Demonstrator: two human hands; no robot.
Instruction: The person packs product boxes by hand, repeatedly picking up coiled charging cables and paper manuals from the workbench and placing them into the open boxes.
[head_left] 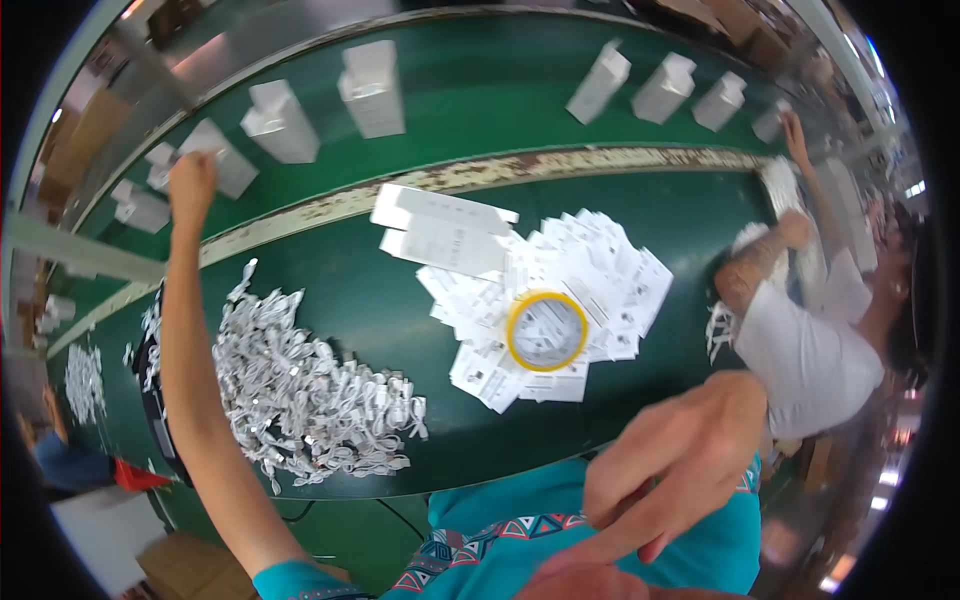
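Note:
My left hand [194, 178] reaches far over the conveyor, its fingers closed at the top of a white box [228, 165]. Another small white box [160, 168] stands just left of that hand. What the fingers hold is hidden. My right hand [680, 465] is close to the camera, in front of my teal top [500, 560]. Its fingers are bent inward, and nothing can be made out in them. Beyond it, a yellow-rimmed tape roll [546, 331] rests on a fanned pile of printed white leaflets [625, 290]. A flattened white carton [445, 232] overlaps the leaflets' far left side.
A heap of white cables [310, 390] covers the left of the green table [470, 430]. A worn raised rail [480, 172] separates table and conveyor [490, 90]. Several white boxes [372, 90] stand on the conveyor. At right, a co-worker in a white shirt [810, 340] reaches toward one.

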